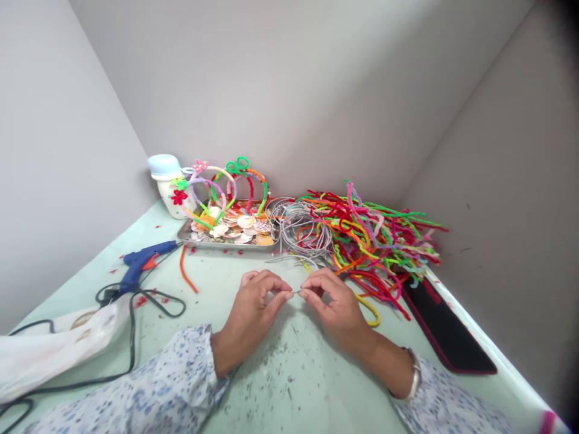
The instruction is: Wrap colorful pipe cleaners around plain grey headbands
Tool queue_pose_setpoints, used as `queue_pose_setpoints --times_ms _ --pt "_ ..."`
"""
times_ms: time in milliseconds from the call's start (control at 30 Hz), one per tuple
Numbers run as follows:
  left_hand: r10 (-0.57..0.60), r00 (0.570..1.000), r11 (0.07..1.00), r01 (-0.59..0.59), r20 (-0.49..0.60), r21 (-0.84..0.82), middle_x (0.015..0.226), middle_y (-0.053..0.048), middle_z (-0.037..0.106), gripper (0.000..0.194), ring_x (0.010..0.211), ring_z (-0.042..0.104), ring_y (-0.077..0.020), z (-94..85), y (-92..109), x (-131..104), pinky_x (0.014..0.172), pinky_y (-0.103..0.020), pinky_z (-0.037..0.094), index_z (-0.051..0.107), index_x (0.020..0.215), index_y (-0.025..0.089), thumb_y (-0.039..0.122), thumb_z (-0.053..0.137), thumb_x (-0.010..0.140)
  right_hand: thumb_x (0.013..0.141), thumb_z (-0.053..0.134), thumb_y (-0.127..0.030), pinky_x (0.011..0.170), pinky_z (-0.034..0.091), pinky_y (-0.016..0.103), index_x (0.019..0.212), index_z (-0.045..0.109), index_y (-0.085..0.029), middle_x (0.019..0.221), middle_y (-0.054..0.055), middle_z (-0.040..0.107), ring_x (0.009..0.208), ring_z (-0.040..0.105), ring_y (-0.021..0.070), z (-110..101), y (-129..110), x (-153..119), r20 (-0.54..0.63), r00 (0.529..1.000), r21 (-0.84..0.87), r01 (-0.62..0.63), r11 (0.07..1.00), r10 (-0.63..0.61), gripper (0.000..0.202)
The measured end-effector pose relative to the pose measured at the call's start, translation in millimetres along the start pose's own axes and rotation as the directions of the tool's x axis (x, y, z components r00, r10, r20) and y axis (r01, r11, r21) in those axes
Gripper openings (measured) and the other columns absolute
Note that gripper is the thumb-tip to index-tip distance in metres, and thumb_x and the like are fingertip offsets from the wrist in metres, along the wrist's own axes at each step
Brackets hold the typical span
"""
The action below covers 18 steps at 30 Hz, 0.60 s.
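Observation:
Above the middle of the pale green table, a short thin grey piece, perhaps wire [296,292], spans the small gap between my fingertips. My left hand [259,304] pinches its left end between thumb and index finger. The other end sits in the pinch of my right hand [333,306]. Just beyond my hands lies a loose coil of grey wire [307,232], beside a large heap of coloured fuzzy pipe cleaners [384,235]. A bent yellow pipe cleaner [371,312] lies close to my right hand.
A metal tray [226,244] of shells bears colourful hoops, with a white blue-lidded jar [169,193] behind left. A blue glue gun [136,265] with black cord, an orange pipe cleaner [185,271] and a white plastic bag [58,355] lie left. A black mat [447,328] lies right.

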<state>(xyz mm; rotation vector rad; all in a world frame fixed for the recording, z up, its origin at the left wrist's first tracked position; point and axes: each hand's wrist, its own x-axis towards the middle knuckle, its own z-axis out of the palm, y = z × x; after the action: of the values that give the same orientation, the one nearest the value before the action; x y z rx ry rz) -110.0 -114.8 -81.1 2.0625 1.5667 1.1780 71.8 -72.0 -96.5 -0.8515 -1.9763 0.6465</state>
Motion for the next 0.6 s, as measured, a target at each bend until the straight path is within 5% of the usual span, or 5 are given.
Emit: queue_pose_setpoints --times_ms 600 --pt "0.008 0.995 0.994 0.003 0.101 -0.108 0.088 -0.003 0.063 0.017 0.088 0.056 -0.0183 -6.8 0.7 2.0 0.083 -0.035 0.041 0.063 0.087 0.02 0.023 0.047 0.092 0.086 0.061 -0.019 0.069 0.046 0.029 0.087 0.062 -0.022 0.088 0.002 0.058 0.08 0.056 0.0167 0.4 1.3 -0.4 -0.016 1.0 0.021 -0.015 1.0 0.016 0.003"
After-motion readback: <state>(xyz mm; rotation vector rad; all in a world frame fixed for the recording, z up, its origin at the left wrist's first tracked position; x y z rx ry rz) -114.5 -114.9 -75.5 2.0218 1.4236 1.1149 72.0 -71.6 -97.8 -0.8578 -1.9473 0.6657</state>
